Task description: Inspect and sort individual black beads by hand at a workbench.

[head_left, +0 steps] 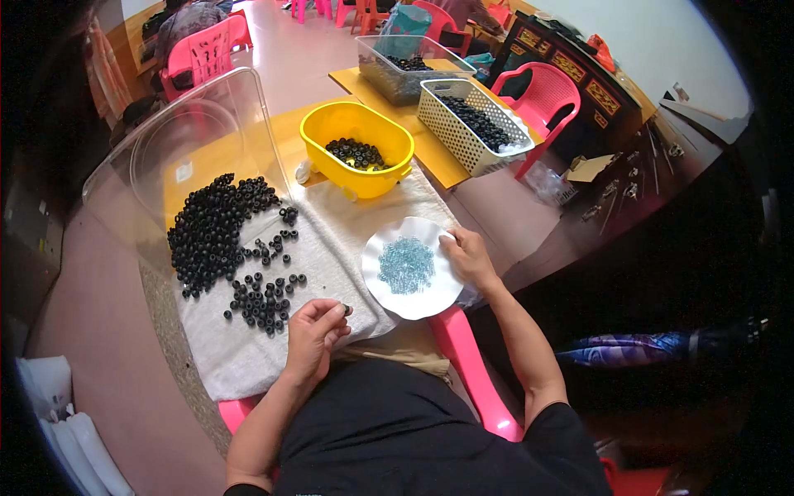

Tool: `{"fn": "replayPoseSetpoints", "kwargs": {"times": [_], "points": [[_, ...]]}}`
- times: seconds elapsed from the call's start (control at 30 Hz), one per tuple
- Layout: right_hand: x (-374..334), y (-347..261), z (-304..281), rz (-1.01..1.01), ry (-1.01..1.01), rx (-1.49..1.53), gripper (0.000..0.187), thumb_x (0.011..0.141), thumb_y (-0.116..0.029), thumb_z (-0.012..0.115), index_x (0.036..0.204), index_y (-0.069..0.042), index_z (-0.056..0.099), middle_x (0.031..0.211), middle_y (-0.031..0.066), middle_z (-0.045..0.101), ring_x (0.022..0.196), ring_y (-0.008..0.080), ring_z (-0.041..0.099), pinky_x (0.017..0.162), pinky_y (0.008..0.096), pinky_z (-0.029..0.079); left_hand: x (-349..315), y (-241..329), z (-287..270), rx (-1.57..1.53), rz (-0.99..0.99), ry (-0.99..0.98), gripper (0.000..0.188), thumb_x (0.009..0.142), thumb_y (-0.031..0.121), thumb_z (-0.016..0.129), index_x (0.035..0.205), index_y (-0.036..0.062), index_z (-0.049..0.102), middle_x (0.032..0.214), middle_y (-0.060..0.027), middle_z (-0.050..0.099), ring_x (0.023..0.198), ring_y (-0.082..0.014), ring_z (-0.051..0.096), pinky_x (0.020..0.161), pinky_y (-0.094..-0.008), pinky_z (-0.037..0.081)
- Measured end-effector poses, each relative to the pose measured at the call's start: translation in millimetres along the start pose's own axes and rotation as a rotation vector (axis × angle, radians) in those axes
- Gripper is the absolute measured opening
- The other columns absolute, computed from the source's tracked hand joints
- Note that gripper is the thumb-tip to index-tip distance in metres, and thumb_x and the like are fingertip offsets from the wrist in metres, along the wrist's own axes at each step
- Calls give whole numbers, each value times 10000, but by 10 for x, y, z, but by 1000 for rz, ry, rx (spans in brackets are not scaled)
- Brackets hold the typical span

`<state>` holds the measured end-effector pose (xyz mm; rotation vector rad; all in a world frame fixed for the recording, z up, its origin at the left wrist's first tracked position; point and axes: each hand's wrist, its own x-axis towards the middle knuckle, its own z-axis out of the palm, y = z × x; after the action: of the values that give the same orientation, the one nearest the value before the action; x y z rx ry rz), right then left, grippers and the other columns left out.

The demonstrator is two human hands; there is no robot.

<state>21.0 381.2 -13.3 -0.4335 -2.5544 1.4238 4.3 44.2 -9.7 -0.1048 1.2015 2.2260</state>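
Between the thumb and fingertips of my left hand (316,335) is one small black ring-like part (346,310), mostly covered by the fingers. My right hand (470,258) grips the right rim of a white scalloped plate (382,291). On that plate lies a heap of small pale-blue, see-through pieces (406,265), too fine to make out singly. Left of the plate, many black ring-like parts (211,227) are piled on a white towel (331,256). A smaller cluster of them (263,304) lies close to my left hand.
A yellow tub (318,153) with black parts stands beyond the plate. Behind it are a white perforated basket (442,136) and a clear bin (376,70), both holding black pieces. A large clear lid (263,124) leans at the left. Pink chairs (542,99) and people are farther off.
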Motion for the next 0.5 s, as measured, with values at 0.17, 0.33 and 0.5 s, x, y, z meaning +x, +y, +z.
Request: {"fn": "replayPoseSetpoints", "kwargs": {"times": [0.17,0.33,0.5], "points": [[-209,-44,87,16,271,56,253,936,-124,554,1108,35,648,775,18,642,697,63,553,621,255,458,3,-8,-8,2,0,6,121,882,76,675,967,15,613,899,-89,676,737,-116,613,688,-264,540],[-234,83,76,20,337,-114,334,933,-180,552,1195,19,612,828,77,669,733,127,607,680,297,482,13,-14,-1,-3,-3,6,116,880,72,676,960,19,612,897,-92,676,731,-120,615,687,-264,541],[-234,224,91,-5,417,-85,290,928,-139,563,1133,53,633,734,13,635,659,64,548,611,253,460,3,-20,1,1,5,0,118,880,74,678,959,17,612,897,-96,676,724,-118,614,681,-262,545]]}}
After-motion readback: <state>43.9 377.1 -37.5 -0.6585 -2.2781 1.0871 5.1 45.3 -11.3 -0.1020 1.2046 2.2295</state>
